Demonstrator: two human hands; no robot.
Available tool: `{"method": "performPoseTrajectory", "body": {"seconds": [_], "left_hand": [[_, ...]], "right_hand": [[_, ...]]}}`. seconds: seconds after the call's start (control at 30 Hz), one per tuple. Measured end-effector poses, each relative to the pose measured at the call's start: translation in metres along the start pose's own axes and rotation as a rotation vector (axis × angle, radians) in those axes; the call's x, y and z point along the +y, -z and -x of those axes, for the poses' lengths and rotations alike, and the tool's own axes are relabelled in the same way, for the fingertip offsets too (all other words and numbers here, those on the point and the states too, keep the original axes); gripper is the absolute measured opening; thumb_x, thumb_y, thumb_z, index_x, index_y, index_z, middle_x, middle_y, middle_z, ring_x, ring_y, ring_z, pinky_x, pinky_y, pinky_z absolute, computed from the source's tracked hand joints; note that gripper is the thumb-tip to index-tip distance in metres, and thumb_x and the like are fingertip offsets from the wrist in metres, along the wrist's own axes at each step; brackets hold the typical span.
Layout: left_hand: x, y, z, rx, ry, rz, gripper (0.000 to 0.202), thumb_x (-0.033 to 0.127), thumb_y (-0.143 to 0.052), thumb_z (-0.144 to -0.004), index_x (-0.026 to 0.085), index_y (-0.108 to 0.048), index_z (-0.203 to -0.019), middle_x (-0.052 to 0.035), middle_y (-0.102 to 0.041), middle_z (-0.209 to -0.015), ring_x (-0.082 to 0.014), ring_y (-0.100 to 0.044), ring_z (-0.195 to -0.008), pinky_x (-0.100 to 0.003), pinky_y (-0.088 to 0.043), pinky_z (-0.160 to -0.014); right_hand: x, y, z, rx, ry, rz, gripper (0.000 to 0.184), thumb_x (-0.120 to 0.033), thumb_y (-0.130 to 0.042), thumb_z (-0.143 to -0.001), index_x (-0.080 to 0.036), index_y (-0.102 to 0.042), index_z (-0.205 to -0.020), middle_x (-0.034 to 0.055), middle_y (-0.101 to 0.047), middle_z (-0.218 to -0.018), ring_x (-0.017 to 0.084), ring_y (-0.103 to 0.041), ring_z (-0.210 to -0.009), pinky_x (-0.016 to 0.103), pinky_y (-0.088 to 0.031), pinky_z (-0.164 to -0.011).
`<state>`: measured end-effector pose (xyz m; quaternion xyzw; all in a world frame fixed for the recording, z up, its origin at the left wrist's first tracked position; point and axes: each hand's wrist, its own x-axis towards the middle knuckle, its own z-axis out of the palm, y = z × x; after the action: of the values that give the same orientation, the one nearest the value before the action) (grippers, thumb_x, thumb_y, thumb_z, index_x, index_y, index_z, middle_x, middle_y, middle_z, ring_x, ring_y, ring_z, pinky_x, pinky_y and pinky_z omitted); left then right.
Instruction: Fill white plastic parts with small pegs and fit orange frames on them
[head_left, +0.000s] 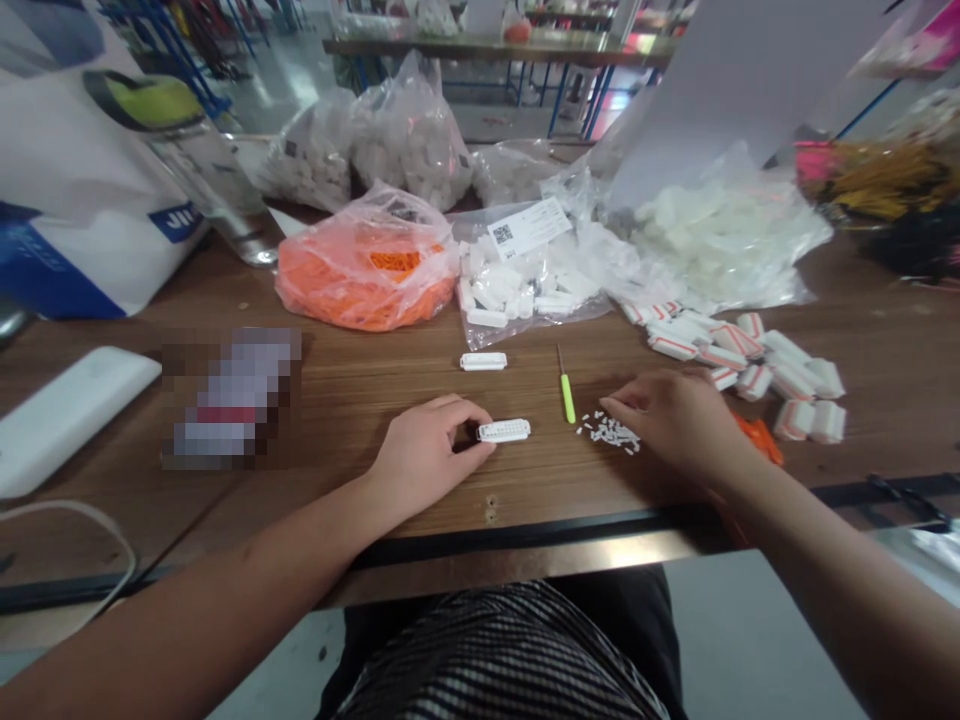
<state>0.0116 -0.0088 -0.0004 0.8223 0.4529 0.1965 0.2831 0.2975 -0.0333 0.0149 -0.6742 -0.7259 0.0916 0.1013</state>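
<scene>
Thumb and forefinger of my left hand (421,445) grip the left end of a white plastic connector housing (504,431) with rows of small holes facing up. My right hand (671,415) hovers over the right side of a loose pile of tiny white plugs (615,433). Its thumb and forefinger are pinched together; whatever may be between them is too small to make out. Between the hands lies a thin-shafted screwdriver-like tool with a yellow-green handle (568,399). Beyond the gripped housing rests a second white housing (483,361).
White housings with orange strips (724,345) lie heaped at right, near orange pieces (761,438). Behind are a bag of orange parts (367,265), a bag of white housings (525,285) and a bag of pale parts (727,230). A bottle (217,190) and white device (75,410) stand left.
</scene>
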Motion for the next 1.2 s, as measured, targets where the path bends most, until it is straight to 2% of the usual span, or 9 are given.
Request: {"method": "performPoseTrajectory", "body": {"seconds": [0.13, 0.3, 0.4, 0.47, 0.57, 0.67, 0.73, 1.2], "left_hand": [[0.002, 0.001, 0.000, -0.004, 0.003, -0.008, 0.010, 0.025, -0.066, -0.080, 0.023, -0.069, -0.089, 0.0029, -0.058, -0.071, -0.0126, -0.051, -0.062, -0.026, -0.040, -0.063], [0.003, 0.000, 0.001, -0.003, 0.022, 0.005, 0.011, 0.025, -0.067, -0.078, 0.023, -0.069, -0.089, 0.0033, -0.058, -0.070, -0.0124, -0.051, -0.061, -0.026, -0.040, -0.062], [0.005, 0.000, 0.001, 0.001, 0.031, 0.016, 0.011, 0.024, -0.068, -0.077, 0.023, -0.069, -0.088, 0.0035, -0.058, -0.071, -0.0117, -0.050, -0.059, -0.026, -0.040, -0.061], [0.005, 0.000, 0.001, 0.002, 0.036, 0.023, 0.011, 0.023, -0.068, -0.077, 0.023, -0.069, -0.088, 0.0035, -0.058, -0.071, -0.0113, -0.049, -0.058, -0.026, -0.040, -0.061], [0.005, 0.000, 0.001, -0.001, 0.049, 0.032, 0.011, 0.023, -0.068, -0.077, 0.023, -0.069, -0.087, 0.0037, -0.057, -0.070, -0.0112, -0.048, -0.058, -0.026, -0.039, -0.061], [0.006, 0.000, 0.002, -0.002, 0.048, 0.037, 0.012, 0.022, -0.067, -0.077, 0.023, -0.070, -0.088, 0.0039, -0.057, -0.070, -0.0116, -0.049, -0.059, -0.026, -0.039, -0.063], [0.006, 0.000, 0.002, -0.004, 0.045, 0.033, 0.012, 0.022, -0.066, -0.078, 0.023, -0.070, -0.089, 0.0036, -0.056, -0.069, -0.0122, -0.049, -0.060, -0.026, -0.039, -0.063], [0.004, -0.001, 0.002, -0.005, 0.046, 0.030, 0.014, 0.024, -0.068, -0.078, 0.023, -0.071, -0.091, 0.0041, -0.056, -0.069, -0.0119, -0.050, -0.061, -0.026, -0.043, -0.068]], "right_hand": [[-0.004, -0.004, 0.003, 0.043, -0.056, 0.114, 0.028, -0.035, -0.053, -0.082, -0.023, -0.069, -0.062, 0.0034, -0.071, -0.064, 0.022, -0.064, -0.062, 0.033, -0.037, -0.059], [0.006, -0.009, -0.001, 0.028, -0.141, -0.082, 0.020, -0.034, -0.059, -0.077, -0.024, -0.072, -0.065, 0.0010, -0.070, -0.057, 0.020, -0.064, -0.054, 0.029, -0.039, -0.049], [0.001, -0.004, -0.003, 0.031, -0.138, -0.193, 0.018, -0.033, -0.060, -0.077, -0.023, -0.070, -0.066, 0.0008, -0.070, -0.059, 0.018, -0.064, -0.054, 0.028, -0.040, -0.049], [-0.012, 0.001, -0.003, 0.042, -0.081, -0.258, 0.017, -0.032, -0.058, -0.079, -0.023, -0.068, -0.069, 0.0014, -0.072, -0.066, 0.018, -0.065, -0.059, 0.028, -0.043, -0.054], [-0.043, 0.003, -0.004, 0.030, 0.125, -0.375, 0.019, -0.031, -0.055, -0.084, -0.023, -0.065, -0.071, 0.0016, -0.071, -0.072, 0.017, -0.064, -0.068, 0.028, -0.045, -0.065], [-0.071, -0.003, -0.008, -0.035, 0.304, -0.338, 0.017, -0.029, -0.055, -0.087, -0.023, -0.066, -0.075, 0.0005, -0.068, -0.073, 0.016, -0.061, -0.073, 0.032, -0.041, -0.075], [-0.081, -0.009, -0.012, -0.073, 0.365, -0.294, 0.015, -0.027, -0.056, -0.088, -0.022, -0.066, -0.078, 0.0003, -0.067, -0.073, 0.017, -0.060, -0.074, 0.034, -0.038, -0.078], [-0.079, -0.017, -0.019, -0.123, 0.345, -0.277, 0.013, -0.022, -0.057, -0.087, -0.020, -0.066, -0.078, 0.0001, -0.066, -0.073, 0.016, -0.058, -0.073, 0.034, -0.036, -0.079]]}}
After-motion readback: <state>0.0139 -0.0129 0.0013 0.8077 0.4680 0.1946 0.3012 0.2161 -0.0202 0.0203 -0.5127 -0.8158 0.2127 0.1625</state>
